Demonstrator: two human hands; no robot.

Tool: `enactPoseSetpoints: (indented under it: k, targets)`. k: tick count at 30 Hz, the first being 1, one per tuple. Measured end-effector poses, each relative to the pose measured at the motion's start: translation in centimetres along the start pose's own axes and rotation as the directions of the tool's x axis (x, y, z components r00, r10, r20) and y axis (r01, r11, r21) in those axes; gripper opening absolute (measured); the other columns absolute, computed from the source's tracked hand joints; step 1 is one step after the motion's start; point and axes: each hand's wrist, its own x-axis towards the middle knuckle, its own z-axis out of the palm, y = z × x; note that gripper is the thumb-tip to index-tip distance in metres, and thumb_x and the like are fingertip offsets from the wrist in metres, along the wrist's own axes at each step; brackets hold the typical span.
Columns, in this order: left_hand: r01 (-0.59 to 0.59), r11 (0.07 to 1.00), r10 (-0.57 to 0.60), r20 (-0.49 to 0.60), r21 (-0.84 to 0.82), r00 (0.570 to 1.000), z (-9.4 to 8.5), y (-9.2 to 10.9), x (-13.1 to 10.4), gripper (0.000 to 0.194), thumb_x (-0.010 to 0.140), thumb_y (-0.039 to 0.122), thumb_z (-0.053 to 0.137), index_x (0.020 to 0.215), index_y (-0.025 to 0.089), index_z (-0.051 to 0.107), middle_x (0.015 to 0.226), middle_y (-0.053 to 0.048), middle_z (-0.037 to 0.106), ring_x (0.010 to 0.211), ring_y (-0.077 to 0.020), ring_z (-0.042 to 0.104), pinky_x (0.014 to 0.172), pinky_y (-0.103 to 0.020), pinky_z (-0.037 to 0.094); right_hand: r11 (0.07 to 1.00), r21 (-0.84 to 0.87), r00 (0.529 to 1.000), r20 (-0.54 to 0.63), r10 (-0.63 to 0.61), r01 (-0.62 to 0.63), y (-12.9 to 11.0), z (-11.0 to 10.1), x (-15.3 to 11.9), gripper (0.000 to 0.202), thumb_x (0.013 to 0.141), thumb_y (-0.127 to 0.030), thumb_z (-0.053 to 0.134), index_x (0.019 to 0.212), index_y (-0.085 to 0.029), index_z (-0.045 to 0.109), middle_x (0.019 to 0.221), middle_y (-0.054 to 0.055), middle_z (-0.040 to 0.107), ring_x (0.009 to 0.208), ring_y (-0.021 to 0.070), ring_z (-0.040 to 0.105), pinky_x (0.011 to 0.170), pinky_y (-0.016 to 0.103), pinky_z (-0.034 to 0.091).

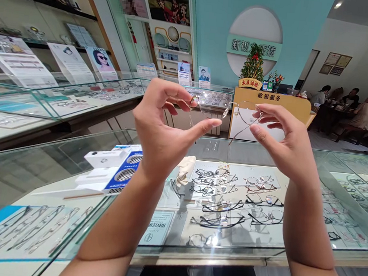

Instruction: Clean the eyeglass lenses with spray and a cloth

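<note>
Up in the air over the glass counter, both hands hold one pair of thin, metal-rimmed eyeglasses [234, 104]. My left hand [161, 131] pinches the left outer corner of the frame, its thumb stretched out beneath the lens. At the right outer corner, the fingers and thumb of my right hand [289, 144] grip the rim by the hinge. The nose pads face me, and one thin temple arm slants down near the right lens. Below the eyeglasses, a crumpled cream cloth [185, 169] lies beside my left wrist.
Under my arms is a glass display counter [221, 258] with rows of dark-framed glasses [223, 207] inside. White and blue boxes [125, 171] stand on the left. Beyond are another display case [56, 108] and a yellow cashier desk [273, 104]. Several people sit at the far right.
</note>
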Motion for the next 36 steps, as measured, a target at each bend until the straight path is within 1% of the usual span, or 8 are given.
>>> enactPoseSetpoints:
  k: [7,13,17,21,25,29,33,36]
  targets:
    - [-0.012,0.999,0.012,-0.001,0.04,1.0,-0.1,0.0,0.1,0.051,0.072,0.065,0.092,0.103,0.032,0.069,0.096,-0.002,0.074,0.088,-0.0268,0.072,0.067,-0.047,0.056,1.0,-0.006,1.0,-0.013,-0.016,0.016,0.1,0.1,0.0,0.039,0.096,-0.051,0.07,0.127,-0.028,0.071,0.125,0.009,0.078,0.106,0.0249,0.074,0.097,0.046,0.062]
    - [0.13,0.99,-0.122,0.123,-0.062,0.985,0.0,-0.8,0.5,0.045,0.074,0.059,0.093,0.102,0.035,0.067,0.096,-0.001,0.076,0.091,-0.0262,0.075,0.067,-0.045,0.059,0.994,-0.057,0.985,-0.142,-0.098,0.091,-0.3,0.7,0.1,0.035,0.095,-0.049,0.071,0.122,-0.026,0.071,0.114,0.007,0.078,0.101,0.0241,0.072,0.094,0.045,0.062]
    - [0.219,0.971,-0.204,0.148,-0.099,0.968,0.1,-1.0,0.7,0.045,0.069,0.054,0.097,0.095,0.035,0.066,0.095,-0.002,0.078,0.089,-0.0278,0.076,0.065,-0.045,0.06,0.986,-0.088,0.967,-0.2,-0.155,0.14,-0.5,1.0,0.2,0.031,0.095,-0.048,0.072,0.118,-0.026,0.071,0.106,0.005,0.076,0.097,0.0238,0.071,0.091,0.046,0.062]
    - [0.262,0.96,-0.245,0.153,-0.099,0.957,0.2,-0.6,0.8,0.048,0.067,0.057,0.097,0.092,0.034,0.064,0.095,-0.003,0.079,0.089,-0.0289,0.076,0.067,-0.046,0.063,0.98,-0.116,0.961,-0.209,-0.183,0.161,-0.6,1.0,0.1,0.027,0.097,-0.047,0.071,0.118,-0.029,0.069,0.105,0.005,0.075,0.095,0.0246,0.071,0.09,0.048,0.064]
    - [0.3,0.947,-0.278,0.179,-0.112,0.944,0.4,-0.8,0.7,0.051,0.067,0.061,0.096,0.096,0.033,0.064,0.098,-0.004,0.079,0.093,-0.0304,0.077,0.069,-0.047,0.065,0.969,-0.194,0.962,-0.195,-0.191,0.153,-0.6,1.2,-0.1,0.03,0.1,-0.05,0.066,0.123,-0.032,0.067,0.108,0.008,0.074,0.101,0.0278,0.071,0.093,0.051,0.064]
    - [0.273,0.953,-0.248,0.179,-0.134,0.952,1.0,-2.2,0.2,0.055,0.07,0.065,0.092,0.104,0.033,0.063,0.108,-0.004,0.078,0.099,-0.0295,0.078,0.074,-0.044,0.067,0.96,-0.248,0.963,-0.198,-0.185,0.133,-1.1,1.4,-0.2,0.031,0.101,-0.052,0.062,0.127,-0.035,0.066,0.113,0.009,0.073,0.115,0.0342,0.069,0.1,0.059,0.061]
    - [0.196,0.971,-0.172,0.172,-0.137,0.97,1.5,-3.8,-0.1,0.063,0.07,0.067,0.091,0.117,0.037,0.062,0.116,-0.004,0.076,0.105,-0.0305,0.078,0.079,-0.046,0.068,0.964,-0.252,0.976,-0.179,-0.127,0.079,-1.9,1.6,-0.3,0.037,0.097,-0.051,0.068,0.13,-0.035,0.067,0.124,0.012,0.072,0.127,0.0411,0.062,0.11,0.066,0.054]
    - [0.167,0.977,-0.145,0.163,-0.134,0.976,1.8,-4.5,-0.2,0.072,0.068,0.069,0.092,0.126,0.041,0.06,0.12,-0.005,0.076,0.11,-0.0325,0.077,0.081,-0.048,0.068,0.966,-0.249,0.98,-0.165,-0.109,0.066,-2.2,1.7,-0.2,0.039,0.096,-0.05,0.069,0.132,-0.036,0.066,0.128,0.011,0.071,0.13,0.0412,0.059,0.113,0.066,0.052]
